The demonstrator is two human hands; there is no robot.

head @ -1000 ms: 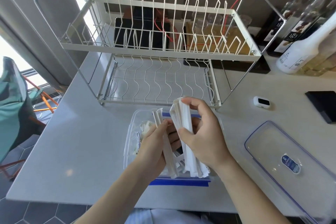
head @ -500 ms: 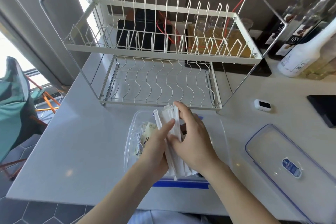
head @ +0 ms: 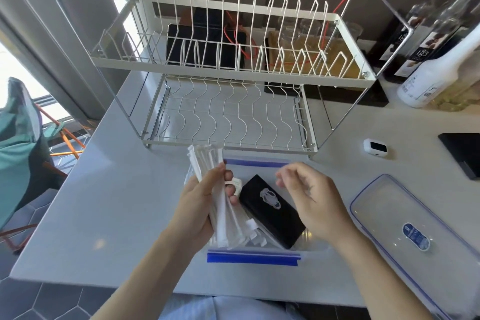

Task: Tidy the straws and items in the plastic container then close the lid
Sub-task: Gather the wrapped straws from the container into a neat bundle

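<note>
A clear plastic container (head: 253, 258) with blue clip edges sits on the counter in front of me. My left hand (head: 200, 212) grips a bundle of white paper-wrapped straws (head: 207, 163) at the container's left side, the bundle standing tilted with its tops pointing away from me. A black box with a pale emblem (head: 271, 210) lies at a slant inside the container. My right hand (head: 311, 197) hovers over the container's right half with loosely curled fingers, holding nothing. The clear lid with a blue label (head: 415, 234) lies on the counter to the right.
A white two-tier wire dish rack (head: 231, 70) stands just behind the container. A small white device (head: 375, 147) and a black block (head: 465, 150) lie at the right. Bottles (head: 439, 70) stand at the back right. The counter's left edge drops to a floor with a green chair (head: 18, 132).
My right hand has let go of the straws and moved right. My left hand now holds the whole bundle alone at the left, which uncovers the black box in the container.
</note>
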